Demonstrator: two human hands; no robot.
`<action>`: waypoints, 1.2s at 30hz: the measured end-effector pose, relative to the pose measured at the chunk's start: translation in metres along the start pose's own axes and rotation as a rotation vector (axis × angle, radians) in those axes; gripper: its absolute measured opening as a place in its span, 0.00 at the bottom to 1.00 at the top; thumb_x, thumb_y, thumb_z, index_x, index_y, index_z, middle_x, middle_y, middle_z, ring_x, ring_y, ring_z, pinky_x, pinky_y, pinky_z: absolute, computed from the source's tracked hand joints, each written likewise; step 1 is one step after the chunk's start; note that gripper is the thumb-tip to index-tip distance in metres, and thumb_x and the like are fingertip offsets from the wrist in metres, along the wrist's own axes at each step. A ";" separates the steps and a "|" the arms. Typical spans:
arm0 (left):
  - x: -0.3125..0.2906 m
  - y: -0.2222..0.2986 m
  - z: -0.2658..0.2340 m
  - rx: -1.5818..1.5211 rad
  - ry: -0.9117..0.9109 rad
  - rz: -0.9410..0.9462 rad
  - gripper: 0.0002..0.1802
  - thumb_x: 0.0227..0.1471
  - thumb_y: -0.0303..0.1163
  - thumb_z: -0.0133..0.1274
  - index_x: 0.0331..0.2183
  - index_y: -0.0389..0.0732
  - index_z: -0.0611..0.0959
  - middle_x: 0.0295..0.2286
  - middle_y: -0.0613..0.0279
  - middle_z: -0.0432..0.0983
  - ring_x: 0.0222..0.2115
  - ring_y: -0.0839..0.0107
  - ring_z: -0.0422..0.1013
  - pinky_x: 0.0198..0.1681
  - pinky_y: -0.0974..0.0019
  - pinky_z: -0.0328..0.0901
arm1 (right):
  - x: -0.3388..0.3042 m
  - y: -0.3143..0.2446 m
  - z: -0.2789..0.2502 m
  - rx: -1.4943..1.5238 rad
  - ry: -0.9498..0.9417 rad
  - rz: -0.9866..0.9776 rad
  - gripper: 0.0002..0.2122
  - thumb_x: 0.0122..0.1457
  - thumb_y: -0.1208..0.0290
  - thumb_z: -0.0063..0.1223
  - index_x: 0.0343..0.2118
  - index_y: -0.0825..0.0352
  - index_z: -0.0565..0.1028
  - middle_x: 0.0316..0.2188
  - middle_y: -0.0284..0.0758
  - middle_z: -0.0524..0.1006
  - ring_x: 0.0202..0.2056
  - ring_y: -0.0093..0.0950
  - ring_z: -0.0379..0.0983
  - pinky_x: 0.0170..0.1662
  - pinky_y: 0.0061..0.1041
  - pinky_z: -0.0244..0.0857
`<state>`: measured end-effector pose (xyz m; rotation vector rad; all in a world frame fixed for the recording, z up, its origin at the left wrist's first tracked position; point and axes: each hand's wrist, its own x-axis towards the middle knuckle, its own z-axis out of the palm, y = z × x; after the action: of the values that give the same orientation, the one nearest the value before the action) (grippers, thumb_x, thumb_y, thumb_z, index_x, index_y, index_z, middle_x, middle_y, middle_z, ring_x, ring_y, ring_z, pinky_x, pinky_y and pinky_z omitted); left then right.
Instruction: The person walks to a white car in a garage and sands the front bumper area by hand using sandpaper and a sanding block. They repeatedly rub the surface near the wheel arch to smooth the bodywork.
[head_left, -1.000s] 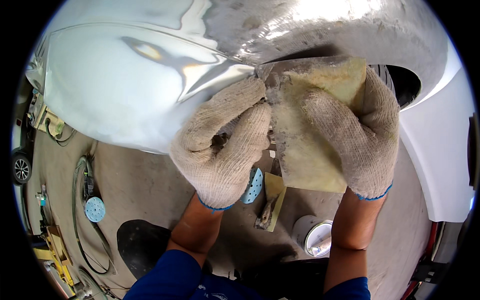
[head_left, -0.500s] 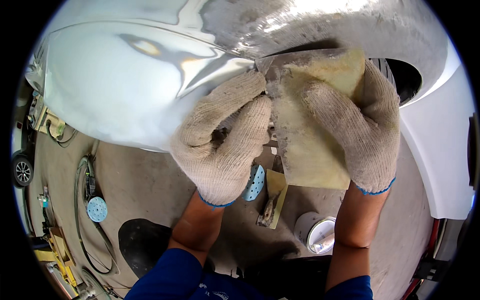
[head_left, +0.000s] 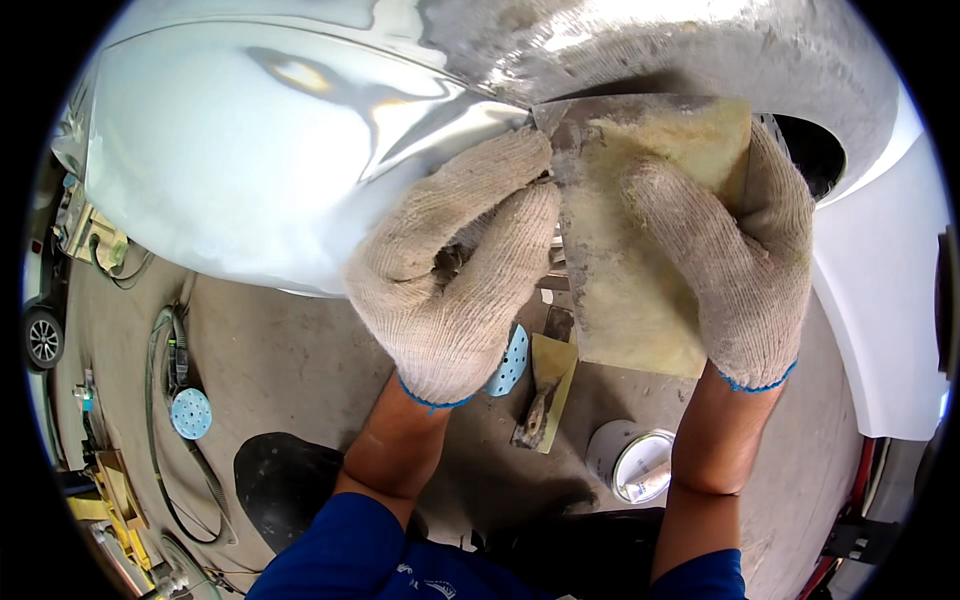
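Observation:
My right hand [head_left: 735,255], in a knitted beige glove with a blue cuff, grips a thin, stiff-looking yellowish sheet [head_left: 630,290] stained with grey smears. Its thumb lies on the front face, and the other fingers go behind the right edge. My left hand [head_left: 455,275], gloved alike, is pinched closed at the sheet's upper left edge. Whether it grips that edge or some small thing is hidden by its fingertips. Just beyond the sheet's top is a car body with a white glossy panel [head_left: 230,160] and a bare, sanded metal area [head_left: 640,50].
On the floor below lie a putty knife [head_left: 537,415] on a yellowish board [head_left: 562,385], a light blue perforated sanding disc [head_left: 510,362], and a white can [head_left: 610,455]. To the left are a hose [head_left: 157,400] and a sander with a blue disc [head_left: 191,413]. A white panel [head_left: 860,320] stands right.
Both hands and the sheet sit slightly farther right and a little higher in the picture. The car body has shifted in the view too. Both grips look unchanged.

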<state>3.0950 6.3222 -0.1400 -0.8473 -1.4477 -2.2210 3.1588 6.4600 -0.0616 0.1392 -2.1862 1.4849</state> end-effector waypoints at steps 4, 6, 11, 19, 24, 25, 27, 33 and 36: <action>-0.001 -0.001 0.001 0.013 0.002 0.014 0.14 0.52 0.16 0.51 0.43 0.30 0.78 0.29 0.60 0.76 0.14 0.83 0.64 0.14 0.79 0.57 | 0.001 0.004 0.001 -0.035 0.003 -0.062 0.15 0.53 0.76 0.59 0.44 0.73 0.74 0.34 0.39 0.80 0.34 0.26 0.79 0.36 0.23 0.75; 0.000 -0.004 -0.001 -0.004 0.006 0.037 0.14 0.52 0.16 0.51 0.43 0.30 0.78 0.29 0.60 0.76 0.14 0.83 0.64 0.14 0.79 0.57 | 0.000 0.005 0.000 -0.055 -0.002 -0.071 0.15 0.53 0.75 0.59 0.44 0.73 0.74 0.34 0.40 0.80 0.34 0.27 0.79 0.37 0.23 0.75; 0.000 -0.005 -0.004 0.025 -0.027 0.054 0.14 0.52 0.17 0.51 0.43 0.30 0.79 0.29 0.60 0.76 0.14 0.83 0.64 0.14 0.79 0.56 | 0.001 0.005 0.000 -0.025 -0.014 -0.075 0.17 0.53 0.75 0.60 0.45 0.73 0.73 0.35 0.40 0.80 0.35 0.27 0.79 0.37 0.23 0.75; -0.001 -0.005 -0.002 -0.009 -0.005 0.062 0.14 0.53 0.17 0.51 0.43 0.30 0.78 0.29 0.60 0.76 0.14 0.83 0.64 0.14 0.80 0.56 | 0.002 0.002 0.002 0.035 -0.008 -0.041 0.18 0.54 0.75 0.59 0.47 0.74 0.73 0.35 0.39 0.80 0.36 0.27 0.79 0.38 0.23 0.75; 0.000 -0.005 -0.003 0.012 -0.012 0.035 0.13 0.53 0.17 0.51 0.43 0.30 0.78 0.27 0.60 0.76 0.14 0.84 0.63 0.14 0.80 0.56 | 0.002 0.000 0.001 -0.006 -0.015 -0.056 0.17 0.53 0.74 0.60 0.46 0.74 0.73 0.35 0.40 0.80 0.35 0.27 0.79 0.38 0.24 0.75; 0.000 -0.004 -0.002 0.007 -0.018 0.029 0.13 0.53 0.17 0.50 0.43 0.30 0.78 0.27 0.60 0.76 0.14 0.84 0.63 0.14 0.80 0.55 | 0.002 0.002 0.000 0.001 -0.017 -0.069 0.17 0.53 0.74 0.60 0.46 0.74 0.73 0.35 0.40 0.80 0.35 0.27 0.79 0.38 0.24 0.75; 0.000 -0.003 0.000 -0.002 0.003 0.025 0.13 0.53 0.17 0.50 0.43 0.30 0.78 0.25 0.61 0.75 0.14 0.83 0.63 0.14 0.80 0.55 | 0.002 0.004 0.001 0.001 -0.029 -0.083 0.17 0.53 0.74 0.60 0.46 0.74 0.73 0.35 0.40 0.80 0.35 0.27 0.79 0.38 0.24 0.75; 0.002 -0.001 -0.005 0.100 -0.047 0.016 0.14 0.52 0.17 0.51 0.43 0.30 0.78 0.24 0.60 0.75 0.14 0.82 0.64 0.15 0.79 0.57 | 0.002 -0.002 0.003 0.073 -0.017 0.088 0.17 0.54 0.74 0.58 0.46 0.74 0.72 0.35 0.41 0.80 0.35 0.28 0.79 0.38 0.25 0.75; 0.007 0.004 -0.009 0.211 -0.095 0.111 0.16 0.51 0.18 0.52 0.44 0.28 0.77 0.27 0.58 0.76 0.17 0.80 0.67 0.18 0.79 0.60 | -0.002 0.002 -0.013 0.043 0.000 0.145 0.18 0.54 0.73 0.56 0.47 0.74 0.71 0.36 0.42 0.79 0.35 0.28 0.79 0.39 0.26 0.75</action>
<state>3.0895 6.3123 -0.1357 -0.9479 -1.6035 -1.9303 3.1641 6.4720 -0.0608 -0.0045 -2.2052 1.6109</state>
